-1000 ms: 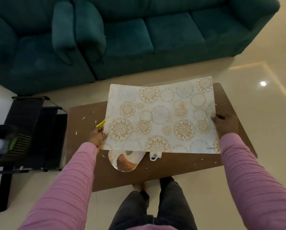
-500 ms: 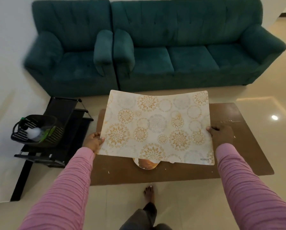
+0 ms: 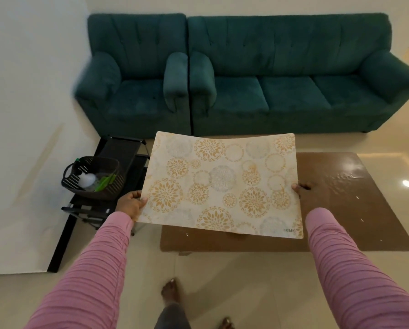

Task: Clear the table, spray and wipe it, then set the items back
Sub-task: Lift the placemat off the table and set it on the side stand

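Mat (image 3: 222, 184), the cream one with gold flower circles, is up in the air over the left part of the table (image 3: 355, 205), held flat-ish with a slight sag in the middle. Left hand (image 3: 130, 203) is pinching its left edge, thumb on top, and right hand (image 3: 302, 193) has the right edge, fingers mostly tucked under so only the thumb side shows. Both are clamped on it. The mat's left side sticks out past the table's left end. Table itself is brown with small white crumbs scattered on the right part and a shiny patch near its far right corner. Left of the table there's a black rack (image 3: 125, 150) with a dark basket (image 3: 92, 179) on it, something white and green inside. Beyond the table sits a teal sofa (image 3: 293, 91).
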`<state>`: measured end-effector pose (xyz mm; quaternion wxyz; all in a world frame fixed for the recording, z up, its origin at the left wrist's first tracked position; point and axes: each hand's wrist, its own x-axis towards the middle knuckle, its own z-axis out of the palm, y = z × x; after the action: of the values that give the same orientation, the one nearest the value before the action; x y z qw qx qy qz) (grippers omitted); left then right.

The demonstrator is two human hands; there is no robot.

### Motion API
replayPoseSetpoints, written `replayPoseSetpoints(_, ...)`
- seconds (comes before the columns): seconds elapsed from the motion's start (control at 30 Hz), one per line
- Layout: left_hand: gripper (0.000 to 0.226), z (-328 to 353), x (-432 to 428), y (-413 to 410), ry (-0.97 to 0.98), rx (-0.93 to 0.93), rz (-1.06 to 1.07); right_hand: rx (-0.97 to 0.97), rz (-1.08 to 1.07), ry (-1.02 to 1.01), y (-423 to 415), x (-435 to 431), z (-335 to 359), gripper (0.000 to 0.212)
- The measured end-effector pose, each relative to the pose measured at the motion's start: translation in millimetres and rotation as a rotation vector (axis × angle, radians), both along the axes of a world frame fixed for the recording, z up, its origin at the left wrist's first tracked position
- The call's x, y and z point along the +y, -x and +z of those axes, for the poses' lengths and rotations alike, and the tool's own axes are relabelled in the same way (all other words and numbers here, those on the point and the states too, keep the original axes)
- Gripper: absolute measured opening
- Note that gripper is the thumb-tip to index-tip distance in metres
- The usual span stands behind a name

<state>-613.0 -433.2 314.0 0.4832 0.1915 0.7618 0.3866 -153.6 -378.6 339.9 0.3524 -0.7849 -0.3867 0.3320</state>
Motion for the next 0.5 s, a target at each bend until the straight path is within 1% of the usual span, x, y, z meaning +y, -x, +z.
replayPoseSetpoints(0.07,0.016,1.7,-4.1,29.5,-0.003,0.006,0.004,0.012,0.011,0.016,27.6,5.0,0.0,0.02)
replayPoseSetpoints(0.2,0.015,5.4,-4.7,100.6,-0.003,0.006,0.012,-0.073,0.063,0.019,95.1,15.7,1.3,0.017)
replayPoseSetpoints(0.27,0.014,5.3,-4.1,143.8,-0.006,0.016,0.008,-0.083,0.088,0.007,136.5,22.1,-0.5,0.017)
replayPoseSetpoints(0.33,0.017,5.9,-2.9,184.8,-0.018,0.045,-0.016,-0.089,0.106,-0.007,177.2,30.9,-1.1,0.024)
replayPoseSetpoints(0.4,0.023,5.6,-2.7,229.0,-0.019,0.09,-0.021,-0.141,0.139,-0.008,218.8,38.7,-3.2,0.029)
replayPoseSetpoints(0.5,0.018,4.7,-1.2,288.5,0.018,0.125,-0.041,-0.13,0.157,0.02,272.8,44.6,-6.5,0.03)
